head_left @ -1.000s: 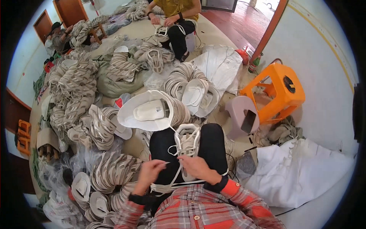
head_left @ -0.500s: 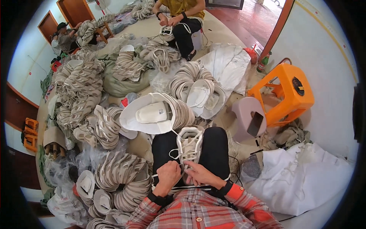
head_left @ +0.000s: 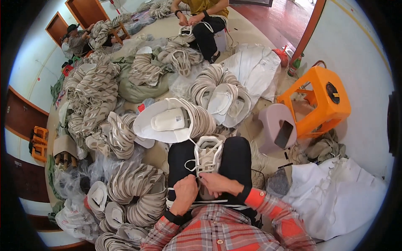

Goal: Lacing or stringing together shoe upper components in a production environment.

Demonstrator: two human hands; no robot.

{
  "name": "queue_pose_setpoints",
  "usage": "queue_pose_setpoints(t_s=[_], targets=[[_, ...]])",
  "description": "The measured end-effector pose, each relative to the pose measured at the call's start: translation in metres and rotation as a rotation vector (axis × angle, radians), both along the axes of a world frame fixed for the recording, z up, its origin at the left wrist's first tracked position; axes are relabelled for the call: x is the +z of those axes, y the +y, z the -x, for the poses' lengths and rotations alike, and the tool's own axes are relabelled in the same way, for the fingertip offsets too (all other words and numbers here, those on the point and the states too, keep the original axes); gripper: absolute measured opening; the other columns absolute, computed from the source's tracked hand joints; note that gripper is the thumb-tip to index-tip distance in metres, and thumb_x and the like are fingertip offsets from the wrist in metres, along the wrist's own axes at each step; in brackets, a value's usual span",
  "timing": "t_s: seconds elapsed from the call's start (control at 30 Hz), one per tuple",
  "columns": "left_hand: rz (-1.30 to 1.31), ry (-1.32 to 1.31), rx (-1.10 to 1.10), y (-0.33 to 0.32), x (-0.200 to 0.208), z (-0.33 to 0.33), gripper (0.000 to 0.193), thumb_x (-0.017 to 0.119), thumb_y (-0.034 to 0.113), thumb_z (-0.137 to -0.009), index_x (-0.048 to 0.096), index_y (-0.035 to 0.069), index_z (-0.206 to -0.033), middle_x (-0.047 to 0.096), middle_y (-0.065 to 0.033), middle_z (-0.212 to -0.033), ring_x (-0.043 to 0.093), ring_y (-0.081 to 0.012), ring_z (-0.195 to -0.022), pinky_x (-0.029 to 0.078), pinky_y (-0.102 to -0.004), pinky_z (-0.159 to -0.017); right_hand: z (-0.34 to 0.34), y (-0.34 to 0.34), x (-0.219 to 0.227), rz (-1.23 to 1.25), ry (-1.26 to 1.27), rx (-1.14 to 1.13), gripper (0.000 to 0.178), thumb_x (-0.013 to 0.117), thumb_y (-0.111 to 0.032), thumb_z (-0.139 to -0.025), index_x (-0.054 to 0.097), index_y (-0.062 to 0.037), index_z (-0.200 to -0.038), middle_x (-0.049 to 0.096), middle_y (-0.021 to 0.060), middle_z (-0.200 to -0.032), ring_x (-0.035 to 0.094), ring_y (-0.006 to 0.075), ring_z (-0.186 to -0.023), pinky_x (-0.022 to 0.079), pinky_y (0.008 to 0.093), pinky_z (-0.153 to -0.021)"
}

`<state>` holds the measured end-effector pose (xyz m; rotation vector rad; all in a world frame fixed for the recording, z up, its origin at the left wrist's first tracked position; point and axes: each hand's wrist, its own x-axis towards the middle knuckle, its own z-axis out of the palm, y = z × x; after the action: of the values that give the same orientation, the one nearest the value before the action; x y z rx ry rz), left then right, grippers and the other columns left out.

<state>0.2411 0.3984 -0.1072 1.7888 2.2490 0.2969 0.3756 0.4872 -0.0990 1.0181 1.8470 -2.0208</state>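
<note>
A beige and white shoe upper [head_left: 208, 155] rests between my thighs, its opening away from me and its toe end toward me. A white shoelace [head_left: 190, 165] crosses its front and loops out on the left side. My left hand [head_left: 185, 193] is closed in a fist beside the toe end, apparently gripping the lace. From the right, my right hand [head_left: 217, 184] lies over the toe end with curled fingers; its thumb and forefinger pinch close to the left fingertips, seemingly on the lace too. The fingers mostly hide the lace there.
Just beyond my knees lies a stack of nested shoe uppers [head_left: 176, 119]. More stacked uppers [head_left: 138, 192] cover the floor at left. A mauve stool [head_left: 274, 125] with a phone, an orange stool [head_left: 320, 100] and white cloth [head_left: 335, 192] are at right. A co-worker [head_left: 201, 25] sits opposite.
My right hand has shifted inward, and its stretched fingers have curled in to meet my left fingertips. The left hand stays closed almost in place. The whole view has tilted slightly.
</note>
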Motion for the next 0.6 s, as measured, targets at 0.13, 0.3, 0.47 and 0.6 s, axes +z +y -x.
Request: queue_pose_setpoints(t_s=[0.13, 0.3, 0.47, 0.6], targets=[[0.181, 0.124, -0.005, 0.010, 0.006, -0.005, 0.011, 0.054, 0.014, -0.076, 0.056, 0.005, -0.069, 0.062, -0.0179, -0.065, 0.062, -0.0332, -0.060, 0.048, -0.0438, -0.055, 0.010, 0.038, -0.012, -0.132, 0.022, 0.302, 0.027, 0.034, -0.011, -0.084, 0.058, 0.0012, -0.085, 0.060, 0.0090, -0.057, 0.058, 0.0176, -0.042, 0.045, 0.0286, -0.035], [0.113, 0.043, 0.029, 0.009, 0.001, -0.001, 0.011, 0.054, 0.014, -0.075, 0.055, 0.004, -0.070, 0.061, -0.0173, -0.064, 0.062, -0.0346, -0.059, 0.047, -0.0434, -0.053, 0.000, 0.024, -0.011, -0.377, 0.169, 0.240, 0.020, 0.042, -0.012, -0.084, 0.058, -0.0002, -0.084, 0.054, 0.0092, -0.051, 0.057, 0.0184, -0.041, 0.044, 0.0292, -0.036], [0.074, 0.026, -0.002, 0.010, -0.007, -0.005, 0.012, 0.052, 0.014, -0.077, 0.055, 0.004, -0.072, 0.061, -0.0169, -0.063, 0.061, -0.0355, -0.060, 0.047, -0.0440, -0.053, -0.002, 0.011, -0.013, -0.638, 0.118, 0.096, 0.015, 0.048, -0.012, -0.082, 0.059, -0.0030, -0.086, 0.056, 0.0194, -0.063, 0.060, 0.0348, -0.062, 0.048, 0.0400, -0.055], [0.043, -0.036, 0.091, 0.002, -0.006, -0.002, 0.015, 0.056, 0.019, -0.073, 0.057, 0.005, -0.071, 0.061, -0.0180, -0.063, 0.062, -0.0355, -0.060, 0.048, -0.0450, -0.054, 0.002, 0.008, -0.031, -0.708, 0.175, 0.022, 0.016, 0.050, -0.014, -0.079, 0.059, -0.0016, -0.082, 0.058, 0.0205, -0.071, 0.059, 0.0379, -0.071, 0.047, 0.0436, -0.065]])
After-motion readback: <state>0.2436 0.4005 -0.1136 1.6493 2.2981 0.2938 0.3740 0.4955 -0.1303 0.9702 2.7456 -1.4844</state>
